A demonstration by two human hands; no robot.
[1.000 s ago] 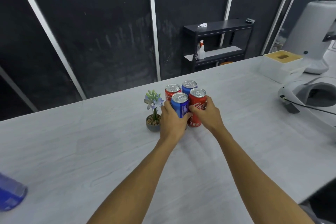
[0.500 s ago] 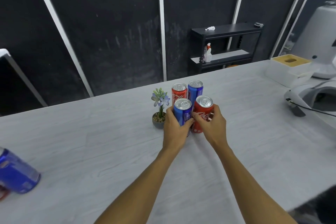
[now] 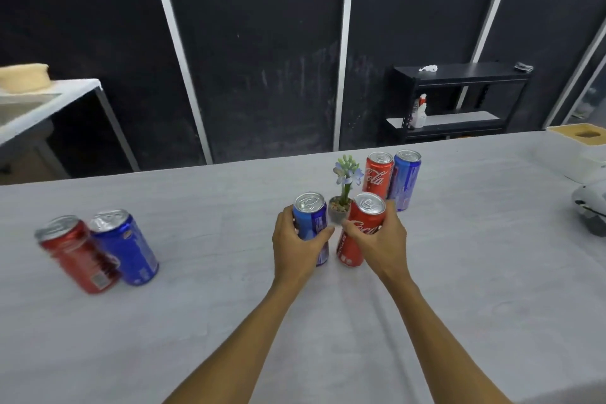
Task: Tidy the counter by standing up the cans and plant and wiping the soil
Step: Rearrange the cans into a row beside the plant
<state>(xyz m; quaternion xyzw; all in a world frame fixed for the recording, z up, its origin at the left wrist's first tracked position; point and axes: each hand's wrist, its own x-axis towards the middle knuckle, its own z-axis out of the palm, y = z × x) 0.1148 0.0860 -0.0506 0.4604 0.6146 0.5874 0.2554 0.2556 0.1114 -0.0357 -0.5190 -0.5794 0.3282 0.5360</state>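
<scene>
My left hand [image 3: 296, 244] grips an upright blue can [image 3: 313, 216] at the counter's middle. Beside it my right hand [image 3: 382, 241] grips a red can [image 3: 359, 229], which leans slightly. Just behind the two, between them, stands a small potted plant [image 3: 341, 198] with pale blue flowers. A second red can [image 3: 377, 175] and a second blue can [image 3: 405, 179] stand upright behind and to the right. Far left, another red can [image 3: 77, 254] and blue can [image 3: 126, 246] stand side by side, blurred. No soil shows on the grey counter [image 3: 459, 289].
A white box with a yellow top [image 3: 580, 144] and a white device [image 3: 590, 207] sit at the counter's right edge. A black shelf unit [image 3: 459, 98] holding a spray bottle stands behind the counter. At the far left is a white table [image 3: 42, 105].
Both hands have drawn the front blue and red cans toward me and to the left, away from the rear pair. The view swung left, showing two more cans.
</scene>
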